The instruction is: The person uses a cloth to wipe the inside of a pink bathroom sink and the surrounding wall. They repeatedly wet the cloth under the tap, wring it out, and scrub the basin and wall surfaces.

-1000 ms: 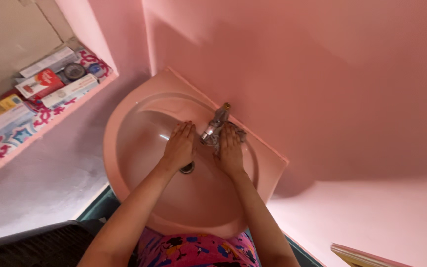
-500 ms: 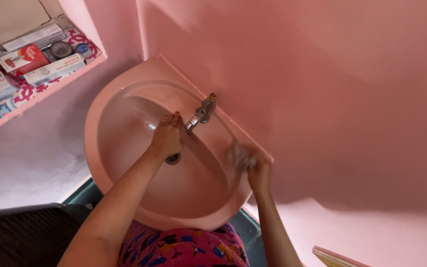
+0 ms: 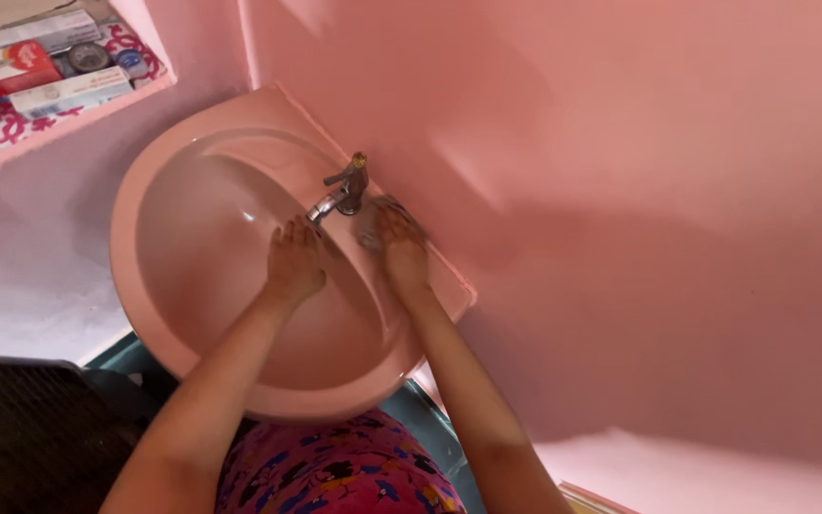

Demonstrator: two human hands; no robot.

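Cloth (image 3: 373, 231), blurred, lies under the flat fingers of the right hand (image 3: 401, 252) on the sink (image 3: 145, 190) rim beside the tap (image 3: 340, 195); left hand (image 3: 295, 262) rests open in the basin, holding nothing.

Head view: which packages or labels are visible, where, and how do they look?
Red and white carton: flat box, on the shelf at upper left.
White carton: long box at the shelf's front edge.
Pale carton: long box at the back.
Round tin: dark lid, between the cartons.

One pink sink (image 3: 145, 314), one metal tap (image 3: 340, 195), two hands, one shelf (image 3: 68, 119).
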